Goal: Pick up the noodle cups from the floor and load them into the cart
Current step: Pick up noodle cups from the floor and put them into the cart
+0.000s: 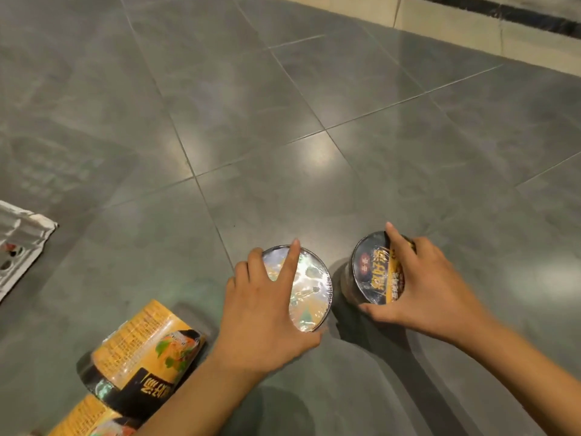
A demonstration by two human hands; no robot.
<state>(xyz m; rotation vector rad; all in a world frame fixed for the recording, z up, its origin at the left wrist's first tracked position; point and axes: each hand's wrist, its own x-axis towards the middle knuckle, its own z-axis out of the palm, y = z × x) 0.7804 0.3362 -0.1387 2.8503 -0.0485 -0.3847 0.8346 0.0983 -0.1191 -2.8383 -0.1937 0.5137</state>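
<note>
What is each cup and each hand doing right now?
shiny-lidded cup: upright, gripped from above.
left hand: grips the shiny-lidded cup's rim.
black-lidded cup: upright, gripped from above.
right hand: grips the black-lidded cup's rim.
orange cup: lying on its side on the floor.
second orange cup: also on its side.

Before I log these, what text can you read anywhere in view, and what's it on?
Nothing can be quoted reliably.
Black-lidded cup under the right hand: large yellow Chinese characters and a red seal, blurred.
Silver-lidded cup under the left hand: glare, no text shows.
Lying cup: big characters, upside down and blurred; fine print too small.
Second lying cup: fine print too small.
</note>
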